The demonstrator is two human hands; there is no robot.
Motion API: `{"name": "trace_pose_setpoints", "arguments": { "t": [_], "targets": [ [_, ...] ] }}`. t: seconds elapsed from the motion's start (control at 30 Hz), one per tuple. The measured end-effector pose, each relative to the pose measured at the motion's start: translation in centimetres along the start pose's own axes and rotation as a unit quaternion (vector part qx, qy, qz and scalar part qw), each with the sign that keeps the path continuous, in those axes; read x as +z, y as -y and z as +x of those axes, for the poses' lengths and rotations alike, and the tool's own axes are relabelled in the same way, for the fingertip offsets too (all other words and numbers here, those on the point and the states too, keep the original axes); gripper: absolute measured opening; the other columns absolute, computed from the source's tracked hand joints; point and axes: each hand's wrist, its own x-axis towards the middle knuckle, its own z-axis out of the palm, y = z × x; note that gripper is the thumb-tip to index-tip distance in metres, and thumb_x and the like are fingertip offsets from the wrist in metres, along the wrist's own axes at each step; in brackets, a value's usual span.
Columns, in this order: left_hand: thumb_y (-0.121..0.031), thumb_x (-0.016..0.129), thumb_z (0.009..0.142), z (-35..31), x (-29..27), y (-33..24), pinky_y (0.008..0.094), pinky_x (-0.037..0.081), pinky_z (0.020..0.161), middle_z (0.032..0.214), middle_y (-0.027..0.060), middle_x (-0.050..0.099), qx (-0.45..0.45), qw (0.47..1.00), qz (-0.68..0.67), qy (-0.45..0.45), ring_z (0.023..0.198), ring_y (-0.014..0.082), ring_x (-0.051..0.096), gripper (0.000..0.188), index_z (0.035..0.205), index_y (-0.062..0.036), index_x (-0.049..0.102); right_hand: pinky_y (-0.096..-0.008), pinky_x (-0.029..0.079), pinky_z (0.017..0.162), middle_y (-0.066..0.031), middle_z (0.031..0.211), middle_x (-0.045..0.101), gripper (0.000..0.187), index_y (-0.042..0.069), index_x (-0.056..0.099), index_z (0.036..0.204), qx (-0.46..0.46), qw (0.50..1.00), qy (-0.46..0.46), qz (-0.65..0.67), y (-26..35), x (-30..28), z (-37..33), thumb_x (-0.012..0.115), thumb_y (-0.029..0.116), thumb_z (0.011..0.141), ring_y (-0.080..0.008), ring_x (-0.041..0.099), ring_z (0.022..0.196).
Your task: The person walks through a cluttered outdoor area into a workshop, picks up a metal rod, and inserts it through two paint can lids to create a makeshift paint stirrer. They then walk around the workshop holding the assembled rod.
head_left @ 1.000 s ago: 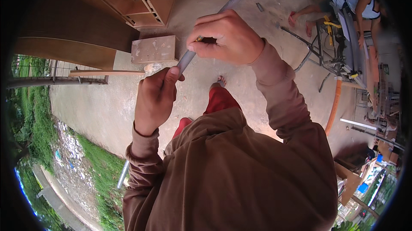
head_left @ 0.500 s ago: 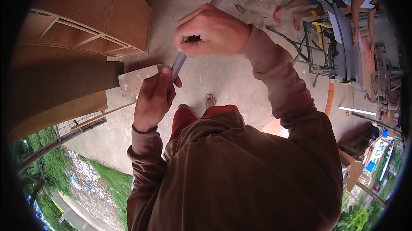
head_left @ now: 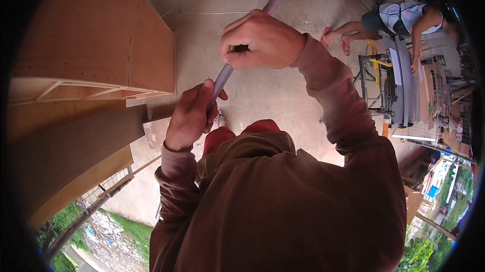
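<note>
A long, thin grey bar [head_left: 276, 0] is held slantwise in front of me, its far end pointing up and to the right. My right hand [head_left: 263, 40] is closed around its middle part, thumb and forefinger curled into a ring. A small yellowish patch shows in the gap of that fist; I cannot make out what it is. Lower down, my left hand [head_left: 191, 115] grips the near end of the bar, with the thumb lying along it. The palm hides the bar's lower tip.
To the left stands a large brown wooden cabinet [head_left: 96, 29] with a framed side. Wooden panels [head_left: 76, 138] and a block [head_left: 156, 131] lie below it. A cable [head_left: 212, 12] crosses the concrete floor. At right, a person [head_left: 404, 19] leans over a workbench [head_left: 401, 80] with yellow clamps.
The cabinet now fills more of the left side, and the floor and workbench have shifted in view. Both hands keep their hold on the bar, sitting slightly farther right in the picture.
</note>
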Motion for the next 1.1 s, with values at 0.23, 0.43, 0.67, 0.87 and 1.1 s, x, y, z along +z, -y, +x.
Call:
{"name": "trace_pose_setpoints", "arguments": {
  "t": [0.23,0.43,0.67,0.87,1.1],
  "targets": [
    [-0.045,0.040,0.117,9.9,-4.4,-3.1,0.0288,0.044,0.053,0.064,0.0021,0.055,-0.052,0.991,-0.107,0.067,0.053,0.0140,0.057,0.048,0.102,-0.0050,0.062,-0.0405,0.053,0.071,-0.0114,0.079,0.070,0.009,0.001,0.069,0.083,0.022,1.000,0.011,0.006,-7.3,-4.3,4.4,0.070,0.010,0.085,-0.0320,0.068,0.072],
    [-0.045,0.042,0.117,19.1,-5.1,-6.0,0.0274,0.045,0.053,0.071,0.0043,0.065,-0.116,0.978,-0.153,0.086,0.059,0.0161,0.066,0.048,0.103,-0.0047,0.064,-0.0392,0.052,0.065,-0.0116,0.077,0.068,0.007,0.000,0.067,0.081,0.032,0.999,0.009,0.025,-15.2,-8.9,5.4,0.070,0.005,0.084,-0.0306,0.066,0.070],
    [-0.044,0.043,0.117,33.6,-1.5,-12.4,0.0256,0.042,0.052,0.073,0.0037,0.061,-0.129,0.976,-0.162,0.066,0.060,0.0123,0.058,0.047,0.101,-0.0045,0.063,-0.0386,0.050,0.062,-0.0111,0.076,0.067,0.006,0.000,0.067,0.080,0.005,0.999,0.014,0.052,-28.4,-19.0,5.1,0.070,0.005,0.083,-0.0287,0.063,0.066],
    [-0.044,0.040,0.118,46.9,2.9,-19.6,0.0271,0.041,0.049,0.066,-0.0006,0.049,-0.152,0.962,-0.206,0.092,0.053,0.0104,0.044,0.048,0.096,-0.0064,0.060,-0.0388,0.049,0.062,-0.0107,0.074,0.065,0.008,-0.001,0.067,0.079,0.026,0.997,0.039,0.062,-39.2,-30.9,4.3,0.069,0.006,0.081,-0.0290,0.063,0.065],
    [-0.044,0.038,0.118,60.2,5.9,-25.6,0.0251,0.037,0.046,0.063,-0.0021,0.046,-0.166,0.946,-0.245,0.130,0.049,0.0090,0.041,0.048,0.091,-0.0091,0.056,-0.0404,0.048,0.060,-0.0122,0.071,0.065,0.015,0.000,0.069,0.079,0.031,0.996,0.061,0.055,-49.8,-41.4,4.6,0.068,0.014,0.081,-0.0294,0.062,0.062]
  ]
}}
